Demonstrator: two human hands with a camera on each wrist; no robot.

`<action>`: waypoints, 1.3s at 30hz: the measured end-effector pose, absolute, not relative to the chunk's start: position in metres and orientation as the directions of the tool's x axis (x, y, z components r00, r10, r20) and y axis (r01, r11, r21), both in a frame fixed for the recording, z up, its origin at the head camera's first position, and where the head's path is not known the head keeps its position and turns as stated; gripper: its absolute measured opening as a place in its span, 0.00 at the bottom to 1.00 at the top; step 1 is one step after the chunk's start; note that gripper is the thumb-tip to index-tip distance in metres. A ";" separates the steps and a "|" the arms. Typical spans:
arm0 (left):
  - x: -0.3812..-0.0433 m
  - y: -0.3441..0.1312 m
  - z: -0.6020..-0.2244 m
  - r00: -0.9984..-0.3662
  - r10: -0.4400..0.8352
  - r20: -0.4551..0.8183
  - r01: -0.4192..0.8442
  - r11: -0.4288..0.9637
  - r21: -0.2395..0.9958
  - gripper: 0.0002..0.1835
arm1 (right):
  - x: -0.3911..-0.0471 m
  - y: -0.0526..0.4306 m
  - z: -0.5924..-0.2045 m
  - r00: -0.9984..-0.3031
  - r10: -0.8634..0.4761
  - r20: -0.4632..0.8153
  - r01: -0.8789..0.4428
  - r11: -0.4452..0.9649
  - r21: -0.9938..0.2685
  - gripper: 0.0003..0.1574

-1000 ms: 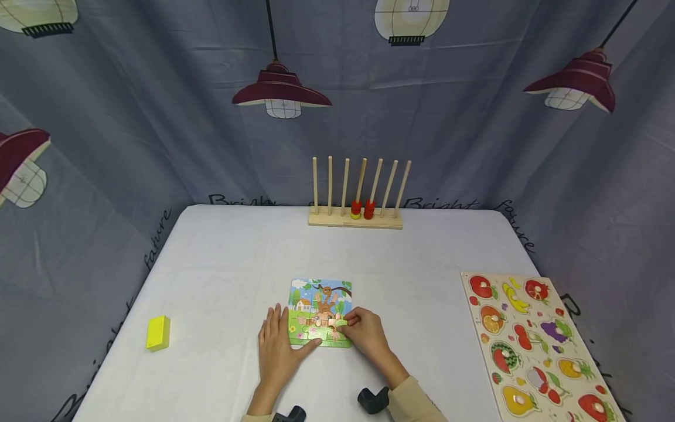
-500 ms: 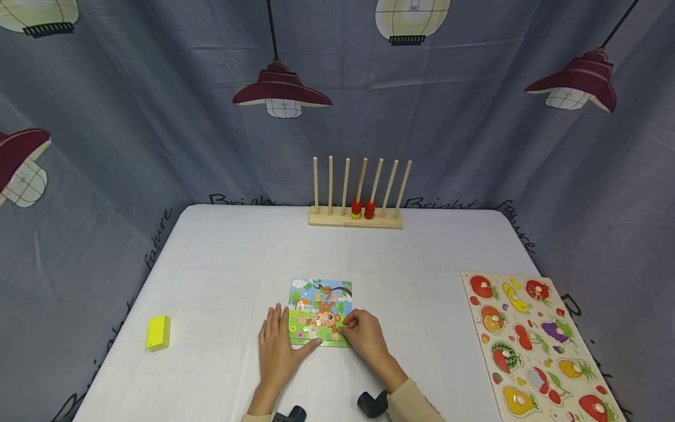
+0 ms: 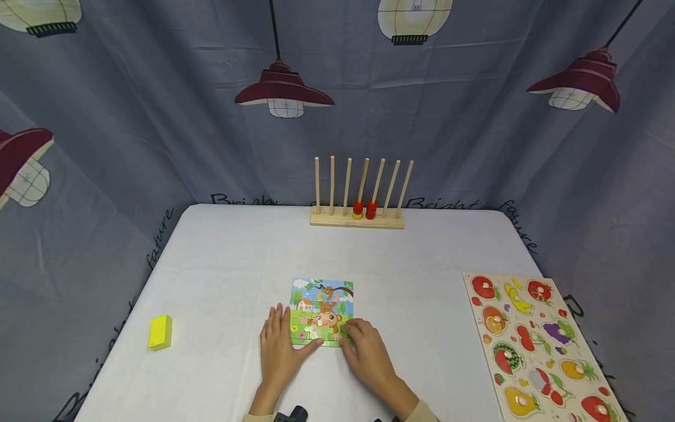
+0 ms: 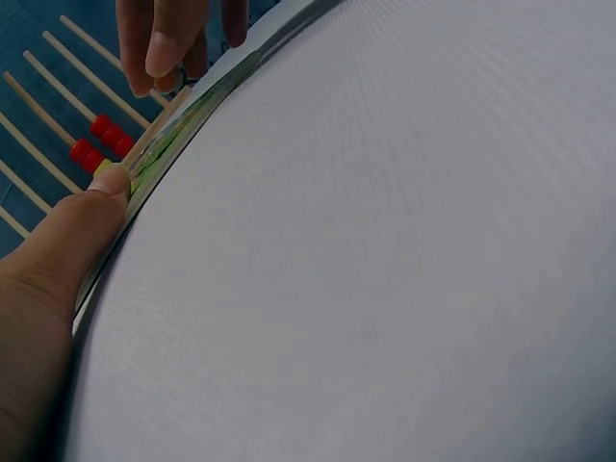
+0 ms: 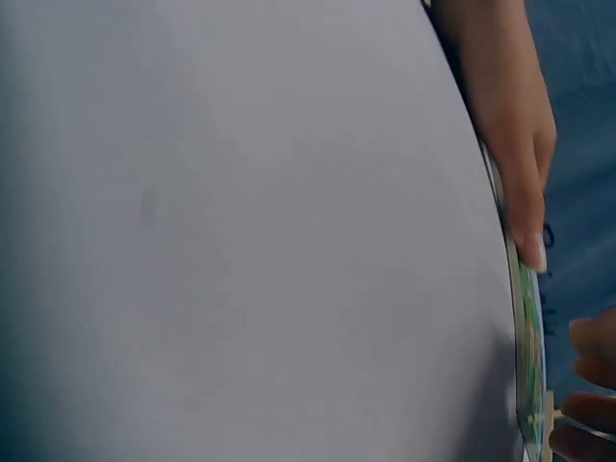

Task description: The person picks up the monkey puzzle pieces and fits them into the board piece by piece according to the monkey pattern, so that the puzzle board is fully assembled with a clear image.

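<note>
A square picture puzzle [image 3: 311,319] of a monkey, a tree branch and a small house lies on the white table. Along its left edge stretch the straight fingers of my left hand [image 3: 279,346], while that thumb lies on the bottom edge. In the left wrist view the thumb [image 4: 82,226] reaches onto the puzzle's rim. My right hand [image 3: 366,354] is at the lower right corner, fingers bent and overlapping the puzzle in the head view. From the left wrist view, the right fingers [image 4: 166,43] hang apart over the board with nothing visible between them.
A wooden peg rack [image 3: 343,220] with several upright pegs and red and yellow beads stands at the table's back edge. To the left lies a yellow block [image 3: 160,332]. A fruit puzzle board [image 3: 527,316] occupies the right side. Grey printed curtains surround the table [image 3: 237,252].
My right hand first pinches a piece at the puzzle's lower right, uncovering the monkey's face as it lowers. Its fingers then loosen and the hand shifts slightly down. The left hand stays in place.
</note>
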State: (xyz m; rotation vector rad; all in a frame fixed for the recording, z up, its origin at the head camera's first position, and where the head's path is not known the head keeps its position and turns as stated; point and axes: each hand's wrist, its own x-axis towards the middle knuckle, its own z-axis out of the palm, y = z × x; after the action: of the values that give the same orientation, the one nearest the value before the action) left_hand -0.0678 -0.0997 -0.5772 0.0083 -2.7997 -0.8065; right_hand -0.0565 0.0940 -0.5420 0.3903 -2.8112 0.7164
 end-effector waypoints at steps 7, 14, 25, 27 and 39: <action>-0.068 -0.100 -0.577 -0.975 -0.069 0.211 0.053 0.849 0.526 0.58 | -0.034 0.098 -0.542 -0.893 -0.428 0.140 -0.450 0.837 -0.311 0.27; -0.068 -0.099 -0.578 -0.973 -0.072 0.220 0.056 0.850 0.524 0.58 | -0.028 0.101 -0.545 -0.854 -0.512 0.094 -0.518 0.818 -0.251 0.34; -0.068 -0.098 -0.577 -0.960 -0.074 0.272 0.080 0.853 0.516 0.57 | -0.031 0.102 -0.544 -0.850 -0.519 0.093 -0.526 0.818 -0.235 0.34; -0.068 -0.098 -0.576 -0.961 -0.075 0.267 0.077 0.853 0.517 0.57 | -0.032 0.101 -0.543 -0.849 -0.518 0.105 -0.528 0.818 -0.230 0.34; -0.067 -0.098 -0.575 -0.969 -0.074 0.236 0.062 0.850 0.522 0.57 | -0.037 0.108 -0.535 -0.873 -0.485 0.040 -0.464 0.804 -0.371 0.31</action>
State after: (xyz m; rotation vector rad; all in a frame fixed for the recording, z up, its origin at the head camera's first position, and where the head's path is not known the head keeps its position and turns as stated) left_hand -0.0665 -0.0985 -0.5750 0.0088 -2.7801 -0.7969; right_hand -0.0368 0.1079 -0.5347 0.7996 -3.0378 0.6012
